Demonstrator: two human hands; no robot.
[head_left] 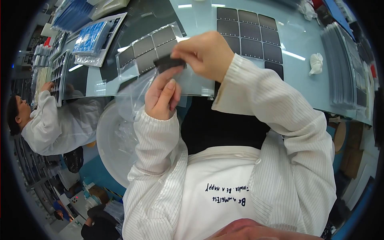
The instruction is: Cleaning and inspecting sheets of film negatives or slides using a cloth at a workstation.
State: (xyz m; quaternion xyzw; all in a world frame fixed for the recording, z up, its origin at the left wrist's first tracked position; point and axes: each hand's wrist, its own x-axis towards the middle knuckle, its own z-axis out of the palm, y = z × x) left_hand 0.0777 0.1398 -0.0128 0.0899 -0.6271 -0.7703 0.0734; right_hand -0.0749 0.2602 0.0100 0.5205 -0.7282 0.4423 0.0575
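A small dark panel [169, 62], seen nearly edge-on, is held up between my two hands above the table's near edge. My right hand [209, 56] pinches its upper right side with closed fingers. From below, my left hand [163, 95] grips the panel's lower edge, its other fingers curled in. A thin clear film [135, 93] hangs beside the left hand; whether those fingers hold it too is hard to see. Just beyond lies a clear sheet of dark square panels [144, 48]. To the right, a grid of similar dark panels [249, 29] rests on the glass table [298, 34].
A white round bin [108, 150] with crumpled clear film stands below the table edge at left. Blue packets [93, 38] lie far left. Stacked clear sheets [340, 66] and a crumpled white tissue [316, 64] are at right. Another person [56, 120] works at left.
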